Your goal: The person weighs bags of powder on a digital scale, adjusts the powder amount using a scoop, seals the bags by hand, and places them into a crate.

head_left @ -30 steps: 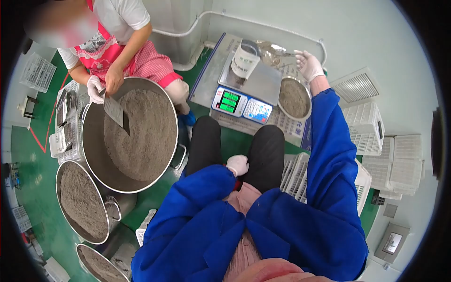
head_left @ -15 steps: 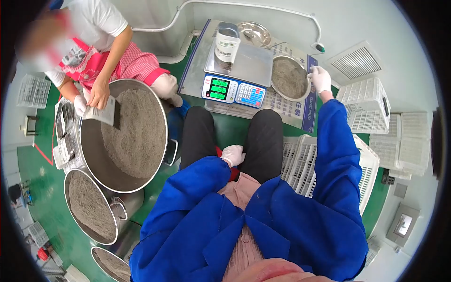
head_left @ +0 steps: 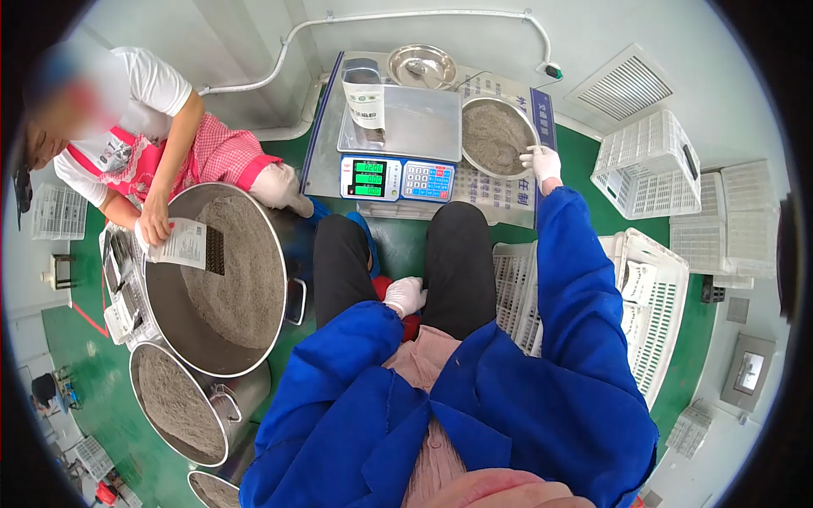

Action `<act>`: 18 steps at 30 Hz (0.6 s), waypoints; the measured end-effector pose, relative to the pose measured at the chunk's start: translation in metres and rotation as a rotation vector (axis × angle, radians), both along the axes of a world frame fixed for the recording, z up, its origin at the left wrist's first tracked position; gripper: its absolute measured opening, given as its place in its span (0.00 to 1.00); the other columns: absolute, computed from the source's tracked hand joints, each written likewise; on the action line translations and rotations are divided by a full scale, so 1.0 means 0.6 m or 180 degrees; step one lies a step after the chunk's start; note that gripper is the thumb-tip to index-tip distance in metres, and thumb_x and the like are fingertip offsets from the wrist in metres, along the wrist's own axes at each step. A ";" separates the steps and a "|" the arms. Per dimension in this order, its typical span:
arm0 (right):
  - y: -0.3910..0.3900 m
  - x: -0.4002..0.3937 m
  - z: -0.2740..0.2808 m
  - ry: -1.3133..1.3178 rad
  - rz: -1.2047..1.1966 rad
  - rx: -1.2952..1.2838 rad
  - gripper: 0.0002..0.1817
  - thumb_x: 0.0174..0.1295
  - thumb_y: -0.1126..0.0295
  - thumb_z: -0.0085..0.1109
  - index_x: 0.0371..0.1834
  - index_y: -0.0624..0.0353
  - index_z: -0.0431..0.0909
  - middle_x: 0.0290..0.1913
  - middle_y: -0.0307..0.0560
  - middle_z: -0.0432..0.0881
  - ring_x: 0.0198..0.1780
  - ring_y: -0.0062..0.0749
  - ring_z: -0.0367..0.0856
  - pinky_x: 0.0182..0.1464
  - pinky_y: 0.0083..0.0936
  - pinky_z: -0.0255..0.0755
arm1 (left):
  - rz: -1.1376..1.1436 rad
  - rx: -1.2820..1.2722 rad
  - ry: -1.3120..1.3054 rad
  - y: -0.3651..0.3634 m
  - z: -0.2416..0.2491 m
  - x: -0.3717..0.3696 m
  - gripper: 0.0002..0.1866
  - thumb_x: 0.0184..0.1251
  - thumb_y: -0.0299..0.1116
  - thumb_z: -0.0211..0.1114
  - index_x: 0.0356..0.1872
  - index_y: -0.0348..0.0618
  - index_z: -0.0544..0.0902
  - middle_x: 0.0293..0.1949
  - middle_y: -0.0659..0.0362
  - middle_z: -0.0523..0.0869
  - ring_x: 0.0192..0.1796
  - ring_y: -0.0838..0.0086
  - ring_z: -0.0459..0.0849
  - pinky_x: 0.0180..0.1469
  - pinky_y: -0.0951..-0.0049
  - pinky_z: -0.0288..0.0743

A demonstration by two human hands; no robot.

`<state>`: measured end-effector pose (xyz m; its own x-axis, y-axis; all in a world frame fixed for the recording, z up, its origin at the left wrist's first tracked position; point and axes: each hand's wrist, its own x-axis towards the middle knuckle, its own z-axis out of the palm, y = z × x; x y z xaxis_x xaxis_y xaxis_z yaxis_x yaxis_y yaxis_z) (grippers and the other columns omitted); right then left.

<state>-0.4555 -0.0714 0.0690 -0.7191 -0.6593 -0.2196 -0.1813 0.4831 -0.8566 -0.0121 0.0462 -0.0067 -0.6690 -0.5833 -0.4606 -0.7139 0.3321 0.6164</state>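
Observation:
My right hand (head_left: 543, 163), in a white glove, is at the right rim of a steel bowl (head_left: 498, 138) of grey-brown powder, its fingers closed over the edge. My gloved left hand (head_left: 405, 296) rests low between my thighs with its fingers curled in and nothing visible in them. A pouch (head_left: 366, 106) with a white label stands upright on the left part of the scale's plate (head_left: 423, 124). The scale's display (head_left: 369, 179) is lit green. Behind the scale lies a second steel bowl (head_left: 422, 66) with a metal utensil inside.
At left, a co-worker (head_left: 161, 127) holds a flat pouch (head_left: 188, 244) over a large steel drum (head_left: 237, 271) of powder. Smaller powder drums (head_left: 178, 402) stand nearer me. A white crate (head_left: 656, 313) holding pouches sits at my right, with another crate (head_left: 648, 165) beyond.
The whole view has shifted. My right hand has moved from beyond the bowl's right edge onto its rim. The co-worker's pouch is lower and more level. My left hand stays between my thighs.

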 end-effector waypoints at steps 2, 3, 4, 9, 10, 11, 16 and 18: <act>0.022 -0.010 -0.001 -0.0479 -0.0399 -0.0188 0.17 0.76 0.67 0.41 0.45 0.61 0.82 0.35 0.48 0.90 0.25 0.25 0.82 0.29 0.23 0.75 | -0.0015 -0.0046 -0.0001 0.002 -0.001 0.000 0.20 0.64 0.45 0.62 0.41 0.36 0.87 0.41 0.40 0.87 0.46 0.47 0.87 0.51 0.51 0.80; 0.033 -0.021 0.010 -0.0710 -0.0513 -0.0196 0.17 0.76 0.66 0.41 0.48 0.61 0.82 0.37 0.47 0.90 0.26 0.24 0.81 0.30 0.22 0.73 | -0.0022 -0.0036 -0.0003 0.000 0.000 -0.001 0.20 0.64 0.45 0.62 0.41 0.36 0.87 0.41 0.40 0.87 0.46 0.47 0.87 0.51 0.51 0.80; 0.041 -0.030 0.022 -0.0935 -0.0624 -0.0207 0.18 0.77 0.66 0.40 0.50 0.61 0.81 0.39 0.46 0.90 0.28 0.23 0.81 0.30 0.22 0.72 | -0.0026 -0.0028 0.0002 -0.001 0.001 -0.002 0.20 0.64 0.45 0.62 0.40 0.36 0.87 0.41 0.40 0.88 0.46 0.47 0.87 0.51 0.51 0.80; 0.031 -0.047 0.117 -0.1796 -0.0607 -0.0662 0.19 0.78 0.61 0.39 0.51 0.59 0.80 0.35 0.41 0.84 0.28 0.23 0.76 0.31 0.23 0.71 | -0.0087 -0.0104 0.0031 0.006 -0.016 -0.003 0.20 0.63 0.45 0.62 0.40 0.36 0.87 0.40 0.40 0.88 0.45 0.47 0.87 0.51 0.51 0.80; 0.017 -0.045 0.136 -0.1887 -0.0553 -0.0792 0.20 0.79 0.59 0.38 0.50 0.58 0.81 0.32 0.38 0.82 0.28 0.23 0.75 0.32 0.23 0.71 | -0.0097 -0.0151 0.0020 0.006 -0.018 -0.002 0.19 0.63 0.45 0.63 0.40 0.36 0.87 0.39 0.40 0.88 0.45 0.47 0.88 0.51 0.51 0.80; -0.003 -0.040 0.159 -0.1963 -0.0380 -0.0889 0.20 0.79 0.59 0.38 0.50 0.58 0.81 0.32 0.37 0.82 0.29 0.24 0.75 0.32 0.23 0.70 | -0.0038 -0.0139 0.0063 0.007 -0.023 -0.004 0.19 0.63 0.45 0.63 0.40 0.37 0.87 0.40 0.40 0.88 0.45 0.47 0.87 0.51 0.51 0.80; -0.138 0.063 0.287 -0.1877 0.0351 -0.1336 0.19 0.77 0.58 0.43 0.48 0.57 0.83 0.31 0.36 0.83 0.30 0.22 0.74 0.35 0.21 0.70 | 0.0007 -0.0071 0.0061 0.004 -0.004 0.001 0.19 0.63 0.45 0.64 0.41 0.37 0.87 0.40 0.40 0.88 0.46 0.47 0.87 0.52 0.50 0.80; -0.182 0.134 0.347 -0.1390 0.0802 -0.1254 0.18 0.76 0.60 0.43 0.47 0.57 0.84 0.31 0.36 0.84 0.31 0.22 0.76 0.37 0.20 0.71 | 0.0019 -0.0074 0.0103 0.004 -0.004 0.002 0.19 0.63 0.45 0.63 0.42 0.37 0.87 0.41 0.41 0.88 0.46 0.47 0.87 0.52 0.51 0.79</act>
